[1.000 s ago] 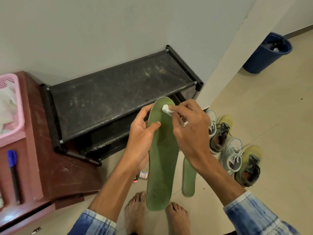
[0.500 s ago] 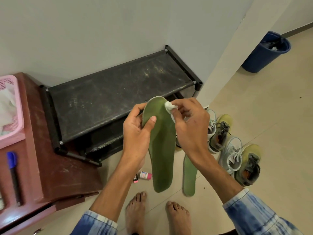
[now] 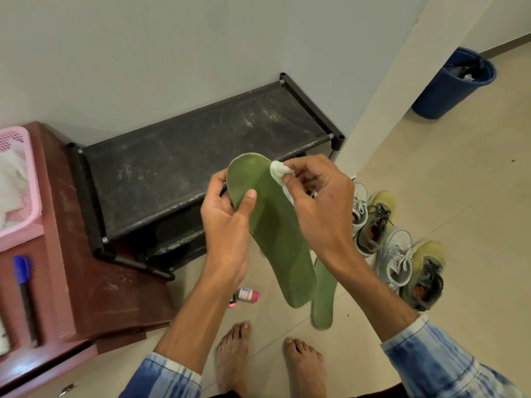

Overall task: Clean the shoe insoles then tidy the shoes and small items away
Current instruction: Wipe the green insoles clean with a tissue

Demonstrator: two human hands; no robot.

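My left hand [image 3: 227, 222] grips the green insole [image 3: 273, 228] near its toe end. My right hand [image 3: 319, 208] pinches a white wad [image 3: 280, 172] against its edge.

Green insole [image 3: 275, 234]: scuffed face toward you, broad end up, narrow end hanging down to the right. Your left hand [image 3: 227, 222] grips it near the top, thumb on the face. White wad [image 3: 278, 170]: pinched in your right hand [image 3: 319, 208], touching the insole's upper right edge. Second insole [image 3: 323, 300]: flat on the floor, partly hidden. Pale grey sneakers [image 3: 395, 259] and yellow-green sneakers [image 3: 425, 277] stand alternating, close together (laces loose). Small bottle [image 3: 247, 295], pink-capped, lies on its side.
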